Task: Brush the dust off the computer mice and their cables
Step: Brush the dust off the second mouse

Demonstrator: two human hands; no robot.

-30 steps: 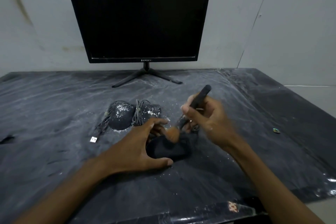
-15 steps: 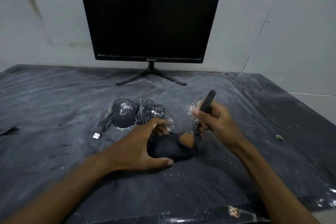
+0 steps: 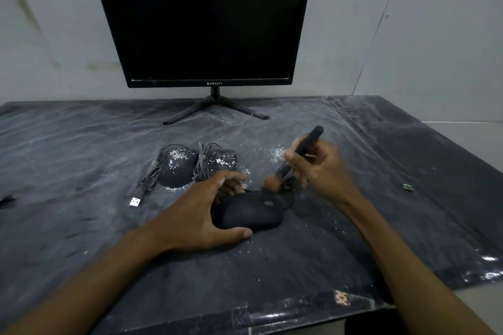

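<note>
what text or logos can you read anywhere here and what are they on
"QWERTY", with a small logo to its left, on the lower bezel of the monitor.
Patterned sticker at the table's front edge: no letters can be made out.
The mice, brush and USB plug show no readable marks.

A black monitor (image 3: 202,22) with a dark screen stands on its splayed stand (image 3: 216,109) at the back of the table (image 3: 81,239), close to the pale wall (image 3: 408,22). The table is covered with a dark, shiny plastic sheet (image 3: 394,160) streaked with white. A small greenish object (image 3: 407,187) lies near the right edge.
</note>
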